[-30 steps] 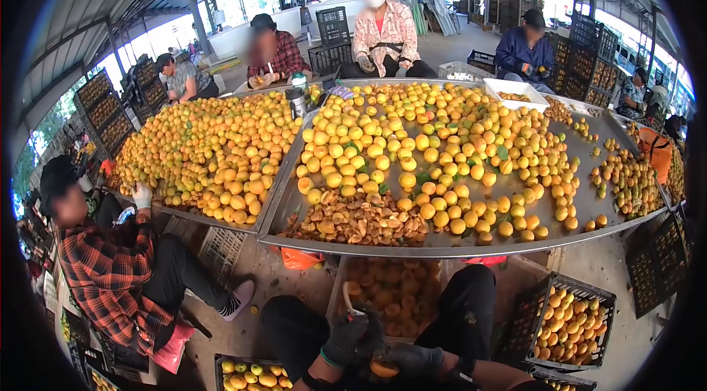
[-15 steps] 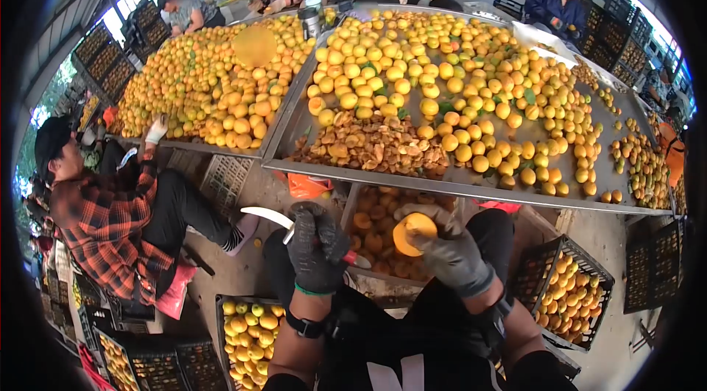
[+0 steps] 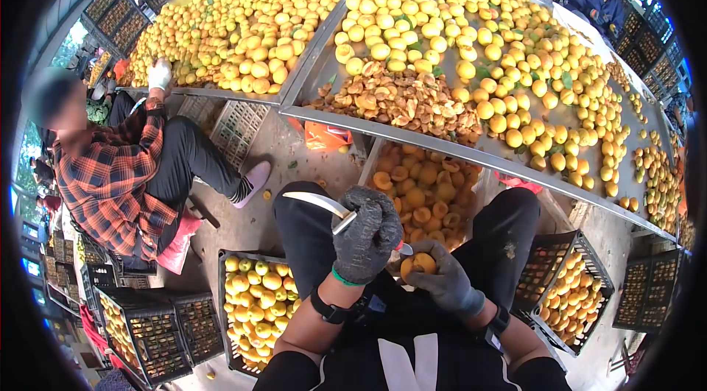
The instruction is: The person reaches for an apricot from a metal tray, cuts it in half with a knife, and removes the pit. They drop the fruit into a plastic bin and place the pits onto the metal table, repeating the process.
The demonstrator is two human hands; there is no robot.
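My left hand, in a dark knit glove, is closed. A curved, pale blade sticks out from its thumb side, beside a short metal end. From its other side shows a red-collared tool tip, close to the fruit. My right hand, in a grey glove, grips an orange apricot between thumb and fingers. Both hands are near each other over my lap. Beyond them, between my knees, a crate holds cut apricots.
A metal-edged table ahead carries piled apricots and a heap of brown pits. Crates of apricots stand to my left and right. A person in a plaid shirt sits at left; others sit across the table.
The view has tilted down. My hands have drawn closer together, the left one's tool tip now right by the apricot. The right hand has turned the fruit and lowered it toward my lap.
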